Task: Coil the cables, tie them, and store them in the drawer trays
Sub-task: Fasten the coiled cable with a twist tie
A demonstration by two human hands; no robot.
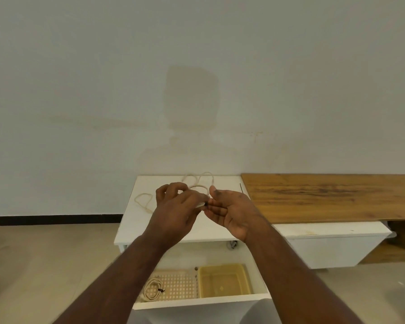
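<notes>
Both hands meet above the white cabinet top (173, 228). My left hand (175, 206) grips a coiled cream cable (201, 204), mostly hidden under its fingers. My right hand (229, 211), palm up, pinches a small black tie (206, 203) at the coil. A loose cream cable (198, 181) lies uncoiled on the top behind my hands, with one loop (143, 200) to the left. Below, the open drawer (197, 300) holds a perforated cream tray (178, 285) with a coiled, tied cable (153, 290), and a yellow tray (222, 280) beside it.
A black tie (241, 187) lies near the cabinet top's right edge. A wooden board (332, 197) rests to the right over a low white unit (332, 249). A bare wall stands behind; beige floor lies at the left.
</notes>
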